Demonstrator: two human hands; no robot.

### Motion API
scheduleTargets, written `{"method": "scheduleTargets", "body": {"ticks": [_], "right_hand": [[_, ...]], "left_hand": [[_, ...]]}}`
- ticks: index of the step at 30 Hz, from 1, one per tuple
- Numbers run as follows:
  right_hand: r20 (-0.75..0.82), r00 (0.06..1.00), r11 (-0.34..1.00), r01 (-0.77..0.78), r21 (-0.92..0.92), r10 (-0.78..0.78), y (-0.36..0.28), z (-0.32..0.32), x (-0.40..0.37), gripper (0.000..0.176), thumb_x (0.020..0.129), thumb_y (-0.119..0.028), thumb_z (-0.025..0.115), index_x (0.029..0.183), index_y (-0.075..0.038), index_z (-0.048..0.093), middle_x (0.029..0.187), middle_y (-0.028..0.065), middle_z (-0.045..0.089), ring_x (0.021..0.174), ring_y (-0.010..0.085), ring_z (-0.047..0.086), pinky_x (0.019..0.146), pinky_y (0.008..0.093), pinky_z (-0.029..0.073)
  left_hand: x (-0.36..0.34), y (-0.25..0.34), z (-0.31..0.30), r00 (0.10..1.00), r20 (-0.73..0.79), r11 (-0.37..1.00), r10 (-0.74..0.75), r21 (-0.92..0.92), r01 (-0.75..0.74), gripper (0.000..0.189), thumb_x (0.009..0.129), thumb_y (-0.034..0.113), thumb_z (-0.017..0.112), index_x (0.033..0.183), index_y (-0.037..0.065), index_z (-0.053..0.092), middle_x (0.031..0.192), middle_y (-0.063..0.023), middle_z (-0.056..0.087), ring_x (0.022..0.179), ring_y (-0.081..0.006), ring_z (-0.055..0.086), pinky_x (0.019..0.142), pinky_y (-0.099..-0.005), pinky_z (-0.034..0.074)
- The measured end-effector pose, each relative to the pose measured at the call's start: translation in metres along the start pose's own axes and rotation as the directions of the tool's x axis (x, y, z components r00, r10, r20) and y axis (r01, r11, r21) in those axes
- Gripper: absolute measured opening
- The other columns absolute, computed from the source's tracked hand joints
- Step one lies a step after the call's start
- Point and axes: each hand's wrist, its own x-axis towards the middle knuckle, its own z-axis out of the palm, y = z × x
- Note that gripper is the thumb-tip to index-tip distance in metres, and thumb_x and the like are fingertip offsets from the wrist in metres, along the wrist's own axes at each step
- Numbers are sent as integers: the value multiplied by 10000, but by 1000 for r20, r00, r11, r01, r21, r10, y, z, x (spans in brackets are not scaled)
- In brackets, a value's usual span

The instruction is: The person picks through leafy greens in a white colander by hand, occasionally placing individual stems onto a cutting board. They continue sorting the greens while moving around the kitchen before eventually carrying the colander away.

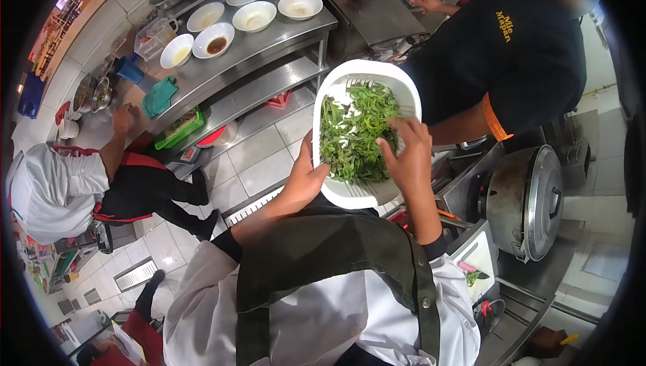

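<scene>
Basket [336, 86] of greens [353, 130], co-worker's arm [464, 123] just beyond, perhaps against it.

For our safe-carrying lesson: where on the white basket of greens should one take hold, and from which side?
Take the white basket by its broad rim on a long side, coming from outside, thumb over the edge, as the left hand does. The greens fill the inside, where the right hand lies, so only the rim is bare.

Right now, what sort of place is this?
Most likely a restaurant kitchen. A stainless steel counter is lined with white bowls, a big metal pot sits at the right, and the left hand holds a white basket of green leaves.
</scene>
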Motion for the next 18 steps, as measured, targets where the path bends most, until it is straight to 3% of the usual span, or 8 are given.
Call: {"method": "scheduleTargets", "body": {"ticks": [3,6,10,15,18], "right_hand": [[-1,989,978,146,146,-148,-10,15,0,239,633,-72,683,865,-58,627,889,77,527,852,266,481,739,353,360],[144,965,975,213,55,-219,-22,39,1,212,631,-75,670,840,-83,633,860,60,524,848,250,470,724,350,338],[193,954,972,218,84,-231,-11,49,6,138,633,-59,644,766,-92,620,815,41,519,827,245,458,707,352,322],[147,978,922,82,380,-148,7,10,18,65,657,-22,625,719,-28,608,780,86,561,775,280,501,728,350,382],[265,964,820,-149,552,-3,15,-1,23,81,655,-29,635,731,-21,608,763,99,564,723,274,515,692,334,392]], "left_hand": [[4,2,0,1000,24,999,11,-44,-10,680,692,-85,393,1325,-16,157,1261,-170,350,1204,-210,318,995,-289,236],[2,0,0,999,36,998,2,-64,1,685,689,-91,387,1328,-8,157,1263,-160,350,1204,-205,318,995,-287,236],[4,5,1,999,32,997,-11,-69,14,694,684,-96,385,1332,-2,156,1264,-145,351,1199,-195,322,993,-282,236],[2,5,6,1000,-10,996,-18,-89,17,701,680,-101,383,1334,-5,150,1268,-142,349,1194,-191,326,993,-279,236],[3,3,4,999,-25,997,-37,-62,35,699,679,-101,380,1331,-20,142,1270,-146,347,1197,-191,325,997,-278,229]]}}
